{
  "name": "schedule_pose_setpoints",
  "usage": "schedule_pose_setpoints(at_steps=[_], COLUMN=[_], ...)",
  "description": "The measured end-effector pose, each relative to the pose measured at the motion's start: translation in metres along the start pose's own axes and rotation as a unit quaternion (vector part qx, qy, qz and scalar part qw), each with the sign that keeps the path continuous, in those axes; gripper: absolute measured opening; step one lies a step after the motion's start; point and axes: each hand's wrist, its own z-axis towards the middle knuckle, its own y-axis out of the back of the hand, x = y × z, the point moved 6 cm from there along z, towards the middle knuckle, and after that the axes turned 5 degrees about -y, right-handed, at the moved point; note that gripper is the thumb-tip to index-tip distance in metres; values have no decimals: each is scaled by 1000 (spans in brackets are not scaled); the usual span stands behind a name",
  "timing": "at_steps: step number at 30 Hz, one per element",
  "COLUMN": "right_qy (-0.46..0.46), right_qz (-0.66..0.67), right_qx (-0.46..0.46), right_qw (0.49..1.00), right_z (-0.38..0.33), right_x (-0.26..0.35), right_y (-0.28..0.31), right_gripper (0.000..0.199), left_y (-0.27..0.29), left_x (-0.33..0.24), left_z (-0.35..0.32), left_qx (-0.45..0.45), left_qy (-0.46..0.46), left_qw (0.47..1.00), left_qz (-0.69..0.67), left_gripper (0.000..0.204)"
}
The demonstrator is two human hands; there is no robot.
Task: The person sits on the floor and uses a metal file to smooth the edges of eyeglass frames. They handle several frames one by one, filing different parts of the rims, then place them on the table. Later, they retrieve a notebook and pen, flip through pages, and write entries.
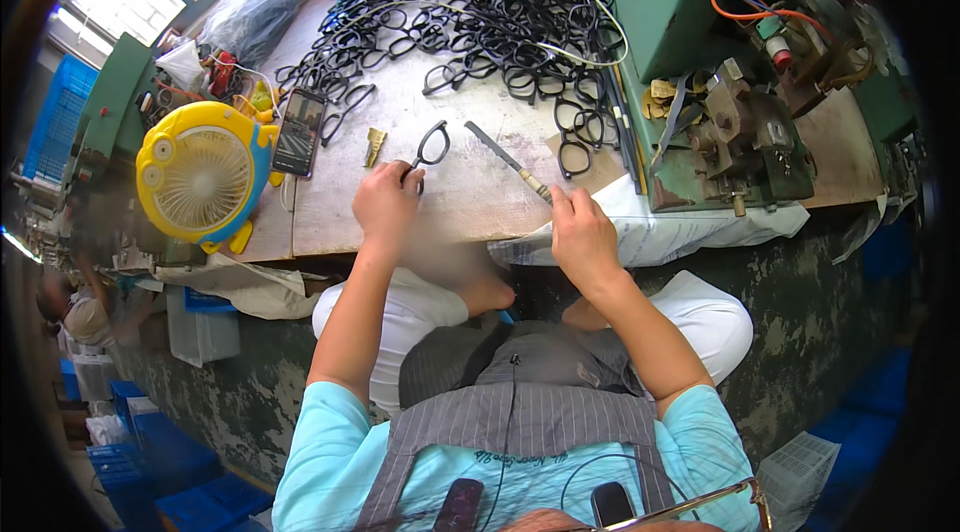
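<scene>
My left hand [388, 200] is closed on one side of a black eyeglass frame [434, 144], and a round rim sticks out beyond the fingers toward the middle of the table. The rest of that frame is partly hidden by the hand. In my right hand [582, 234] is a flat, dark file [497, 150] with a wrapped, pale handle, its tip pointing up and left. File and frame are apart. Just beyond my left hand lies a small yellowish scrap [374, 146].
A large heap of black eyeglass frames [490, 2] covers the table's far side. A phone [298, 132] and a yellow-and-blue fan [203, 177] stand at left. At right is a green machine [745, 142] with metal clamps. Long dark rods [624, 127] lie beside it.
</scene>
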Motion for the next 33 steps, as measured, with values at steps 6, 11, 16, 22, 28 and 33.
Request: schedule_pose_setpoints(at_steps=[6,11,16,22,28,33], right_qy=[-132,-132,-138,-117,-123,-268], right_qz=[26,23,23,36,132,236], right_qx=[145,154,170,134,128,220], right_qw=[980,979,976,983,975,908], right_z=[-37,-49,-47,-44,-43,-59], right_x=[-23,-29,-32,-28,-19,-23], right_y=[12,7,2,0,3,10], right_gripper=[51,58,59,58,58,53], left_y=[-39,-82,-124,-148,-167,-176], left_x=[-23,-65,-81,-86,-89,-99], left_z=[-60,-112,-141,-155,-162,-162], left_qx=[116,255,239,230,163,144], left_qy=[188,165,285,276,310,323], left_qw=[831,776,598,462,435,436], left_qz=[-510,-553,-710,-811,-830,-828], left_gripper=[14,13,20,26,23,25])
